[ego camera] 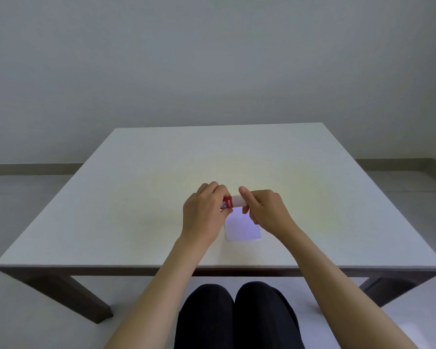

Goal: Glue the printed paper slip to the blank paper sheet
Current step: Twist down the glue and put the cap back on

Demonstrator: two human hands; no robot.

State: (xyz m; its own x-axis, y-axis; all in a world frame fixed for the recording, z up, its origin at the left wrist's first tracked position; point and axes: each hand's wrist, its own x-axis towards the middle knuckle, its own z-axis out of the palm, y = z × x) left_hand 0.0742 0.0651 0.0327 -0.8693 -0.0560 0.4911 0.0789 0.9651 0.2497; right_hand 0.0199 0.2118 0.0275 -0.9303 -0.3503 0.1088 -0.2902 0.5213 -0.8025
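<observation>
A red glue stick (pixel 227 204) with a white cap (pixel 238 200) is held sideways above the table, between both hands. My left hand (pixel 203 212) grips the red body. My right hand (pixel 262 210) pinches the white cap with thumb and fingers. Below the hands a small white paper (pixel 242 230) lies flat on the white table (pixel 136 210); my hands hide its far edge. I cannot tell whether this paper is the blank sheet or the printed slip, and no second paper shows.
The table's near edge (pixel 219 267) runs just in front of my knees (pixel 237 316). A plain wall stands behind the table, with floor on both sides.
</observation>
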